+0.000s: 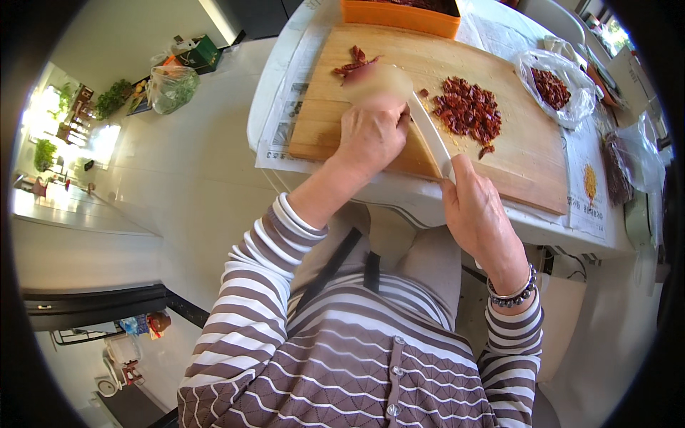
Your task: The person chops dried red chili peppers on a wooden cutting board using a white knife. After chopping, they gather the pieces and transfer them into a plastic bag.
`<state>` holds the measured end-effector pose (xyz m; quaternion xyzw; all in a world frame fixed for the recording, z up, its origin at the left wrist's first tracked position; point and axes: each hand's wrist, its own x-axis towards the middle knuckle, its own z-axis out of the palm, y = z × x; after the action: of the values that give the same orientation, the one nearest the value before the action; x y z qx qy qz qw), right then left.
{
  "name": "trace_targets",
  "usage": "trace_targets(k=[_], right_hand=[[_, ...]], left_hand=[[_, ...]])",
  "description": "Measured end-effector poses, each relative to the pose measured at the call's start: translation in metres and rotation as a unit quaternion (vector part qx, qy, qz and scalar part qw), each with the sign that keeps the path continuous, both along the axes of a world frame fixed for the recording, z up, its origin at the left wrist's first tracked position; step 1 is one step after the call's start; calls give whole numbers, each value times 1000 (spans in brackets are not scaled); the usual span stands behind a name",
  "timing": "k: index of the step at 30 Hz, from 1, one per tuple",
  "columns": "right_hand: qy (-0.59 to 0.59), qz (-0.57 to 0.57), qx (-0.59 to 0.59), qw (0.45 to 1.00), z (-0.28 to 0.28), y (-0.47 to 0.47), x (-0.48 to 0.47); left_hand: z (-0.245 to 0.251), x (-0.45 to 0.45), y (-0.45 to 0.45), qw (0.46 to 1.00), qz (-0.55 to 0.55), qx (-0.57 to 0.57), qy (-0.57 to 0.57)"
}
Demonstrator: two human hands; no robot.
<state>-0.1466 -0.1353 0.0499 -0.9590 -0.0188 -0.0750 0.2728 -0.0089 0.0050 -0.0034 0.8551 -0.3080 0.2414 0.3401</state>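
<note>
On the wooden cutting board [514,176], my left hand [374,131] is curled around a bunch of dried red chillies [356,61] whose ends stick out beyond it. A blurred patch hides my fingertips and the middle of the bunch. My right hand [479,208] grips the handle of a kitchen knife [432,136]. Its pale blade slants across the board, right beside my left thumb. To the blade's right lies a loose heap of cut dried chilli pieces [465,107], with yellow seeds scattered around it.
An orange container [401,20] with dark red contents sits at the board's far edge. At right are a plastic bag of chilli pieces [551,88] and a small seed pile [590,182] on newspaper [583,214]. The table's near edge [406,195] runs before my lap.
</note>
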Motion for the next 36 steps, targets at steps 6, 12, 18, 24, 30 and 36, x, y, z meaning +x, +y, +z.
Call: trace_targets(k=[6,12,18,24,30,36], right_hand=[[4,-4,-7,1000,0,5,15],[41,-19,-34,998,1,14,34],[11,-12,-25,1000,-6,16,49],[-3,2,-55,998,-10,9,43],[3,-16,-30,999,-7,-18,25],[-105,-21,41,993,-15,-40,16]], left_hand=[[4,0,-1,999,1,30,17],[4,2,0,1000,-9,17,14],[2,4,-2,1000,-11,14,12],[2,3,-4,999,12,32,15],[2,4,-6,999,19,45,17],[0,4,-8,999,6,29,32]])
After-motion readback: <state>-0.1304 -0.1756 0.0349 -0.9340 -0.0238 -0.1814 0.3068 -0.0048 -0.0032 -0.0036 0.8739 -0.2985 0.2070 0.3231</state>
